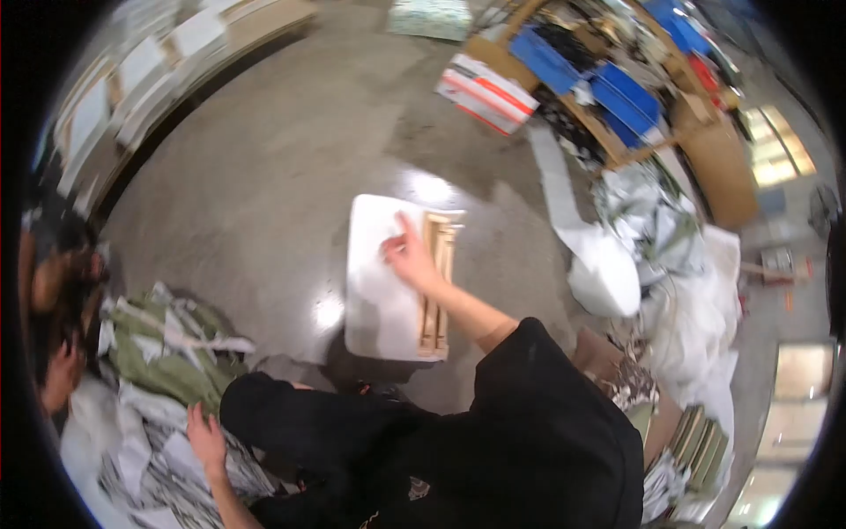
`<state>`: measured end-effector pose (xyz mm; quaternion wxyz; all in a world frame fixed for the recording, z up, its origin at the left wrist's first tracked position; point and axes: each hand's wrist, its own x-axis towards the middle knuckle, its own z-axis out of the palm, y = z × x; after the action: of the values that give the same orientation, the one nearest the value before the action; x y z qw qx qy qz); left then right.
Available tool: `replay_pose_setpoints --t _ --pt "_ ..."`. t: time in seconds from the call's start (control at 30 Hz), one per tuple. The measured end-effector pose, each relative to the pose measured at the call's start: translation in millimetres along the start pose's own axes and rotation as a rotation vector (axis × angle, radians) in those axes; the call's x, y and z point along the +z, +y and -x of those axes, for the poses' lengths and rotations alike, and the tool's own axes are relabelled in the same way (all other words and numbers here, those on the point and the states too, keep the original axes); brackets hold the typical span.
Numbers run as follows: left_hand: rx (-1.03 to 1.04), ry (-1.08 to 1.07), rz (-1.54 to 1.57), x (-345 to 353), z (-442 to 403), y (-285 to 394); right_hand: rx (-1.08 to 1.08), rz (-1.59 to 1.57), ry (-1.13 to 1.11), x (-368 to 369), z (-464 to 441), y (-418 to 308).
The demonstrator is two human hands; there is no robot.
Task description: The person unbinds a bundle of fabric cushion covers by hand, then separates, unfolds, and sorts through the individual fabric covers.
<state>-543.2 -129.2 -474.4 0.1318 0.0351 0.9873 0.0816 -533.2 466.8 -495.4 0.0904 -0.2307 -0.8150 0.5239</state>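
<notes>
My right hand point(409, 257) is over a small white table point(374, 291), index finger stretched out and the others partly bent. Nothing shows in it. Along the table's right side, beneath my wrist, lie several light wooden strips point(435, 304), side by side. My left hand point(207, 440) hangs low at the left, fingers apart, close to a heap of white and grey patterned fabric point(163, 441). Whether it touches the fabric I cannot tell. Green and white fabric point(172, 339) is bunched just beyond it.
Another person point(62, 273) is at the far left, partly cut off. White stacks point(150, 75) line the upper left. A wooden rack with blue bins point(621, 101) and a red-and-white box point(487, 93) are at upper right. A white roll point(604, 278) and loose wrapping lie on the right.
</notes>
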Motion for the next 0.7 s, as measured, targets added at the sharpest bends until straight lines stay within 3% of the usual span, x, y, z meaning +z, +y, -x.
replay_pose_setpoints --t 0.07,0.13,0.2,0.27,0.37,0.43,0.5,0.57,0.6,0.7 --pt "-0.064 -0.163 -0.145 -20.9 -15.2 16.0 0.183 -0.015 0.372 -92.1 -35.5 38.5" --pt "-0.092 -0.191 -0.228 -18.7 -24.9 -5.5 0.382 -0.415 0.693 -188.3 -35.8 -12.4" --pt "-0.169 -0.249 -0.284 -14.7 -28.8 -4.9 0.366 -0.516 0.959 -272.8 -44.6 -3.2" --pt "-0.264 -0.358 -0.362 -24.3 -21.9 5.6 0.321 -0.493 1.154 -325.7 -34.2 -28.9" --pt "-0.349 -0.29 -0.348 -9.5 -24.0 -15.9 0.341 -0.484 1.234 -371.7 -18.7 -53.9" --pt "-0.369 -0.188 -0.314 2.3 -32.0 -45.0 0.291 -0.475 1.133 -368.0 -16.3 -66.8" --pt "-0.398 -0.162 -0.31 -14.2 -34.2 -32.1 0.268 -0.357 0.933 -328.6 -12.7 -74.5" --pt "-0.274 -0.033 -0.129 7.0 -34.8 -52.9 0.27 -0.263 0.62 -242.3 4.8 -94.8" --pt "-0.352 -0.193 -0.07 -18.8 -33.6 -23.5 0.226 -0.208 0.445 -209.8 3.9 -72.7" --pt "-0.425 -0.129 0.164 -23.5 -4.6 -21.6 0.19 -0.083 -0.099 -89.3 15.4 -25.6"
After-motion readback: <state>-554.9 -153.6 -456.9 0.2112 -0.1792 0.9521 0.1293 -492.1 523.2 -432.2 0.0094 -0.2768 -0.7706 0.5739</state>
